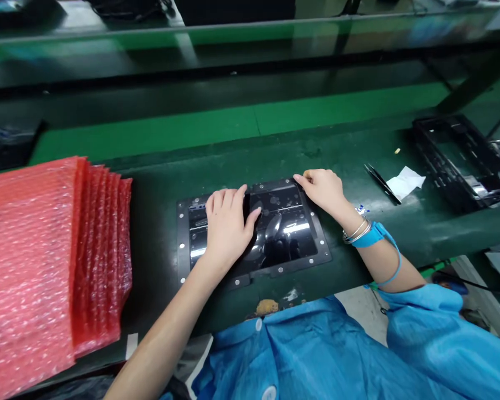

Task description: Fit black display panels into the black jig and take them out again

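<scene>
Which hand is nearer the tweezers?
Right. The right hand pinches the far right corner of the black panel, just left of the tweezers. The left hand lies flat on the panel's left half, farther away.

A factory assembly line is shown. It is marked by a green conveyor belt (233,125), a dark tabletop (158,183) and stacked red bubble-wrap bags (45,255).

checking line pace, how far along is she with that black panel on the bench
Done: the glossy black panel lies flat on the green bench. In hand: the left hand presses on its glass while the right hand pinches at its far right corner. Left: the red bubble-wrap bags beside it lie stacked and unused.
</scene>
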Demonstrator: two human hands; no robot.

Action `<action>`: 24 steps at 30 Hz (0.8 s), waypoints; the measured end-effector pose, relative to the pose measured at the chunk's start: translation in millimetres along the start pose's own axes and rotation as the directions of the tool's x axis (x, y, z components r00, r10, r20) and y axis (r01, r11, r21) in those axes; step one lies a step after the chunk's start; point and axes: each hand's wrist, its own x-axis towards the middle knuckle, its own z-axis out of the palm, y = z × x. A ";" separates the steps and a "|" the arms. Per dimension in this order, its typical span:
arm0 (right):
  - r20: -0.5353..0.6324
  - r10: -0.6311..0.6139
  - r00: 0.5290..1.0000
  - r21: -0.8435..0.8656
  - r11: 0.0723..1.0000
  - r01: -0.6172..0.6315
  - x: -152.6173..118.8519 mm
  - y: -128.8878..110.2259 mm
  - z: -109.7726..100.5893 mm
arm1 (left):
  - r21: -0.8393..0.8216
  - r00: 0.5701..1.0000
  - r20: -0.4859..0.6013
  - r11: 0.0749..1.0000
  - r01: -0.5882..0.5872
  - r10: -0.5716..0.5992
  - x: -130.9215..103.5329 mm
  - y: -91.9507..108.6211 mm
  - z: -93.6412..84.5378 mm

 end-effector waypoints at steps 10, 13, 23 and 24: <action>0.105 -0.149 0.983 0.747 0.664 0.021 -20.8 -6.6 8.7 | -0.139 0.976 -0.218 0.990 -0.016 -0.014 -6.7 16.3 -42.1; 0.094 -0.106 0.990 0.814 0.581 -0.015 -24.9 -10.5 12.7 | -0.137 0.971 -0.240 0.990 -0.026 -0.008 -19.3 5.8 -57.8; 0.082 -0.004 0.997 0.878 0.474 -0.070 -28.7 -16.6 19.4 | -0.921 0.692 0.169 0.139 0.365 -0.702 -22.8 -54.9 -45.1; 0.101 -0.016 0.995 0.883 0.463 -0.083 -28.5 -16.0 18.2 | -0.935 0.663 0.163 0.100 0.340 -0.731 -21.6 -54.1 -44.4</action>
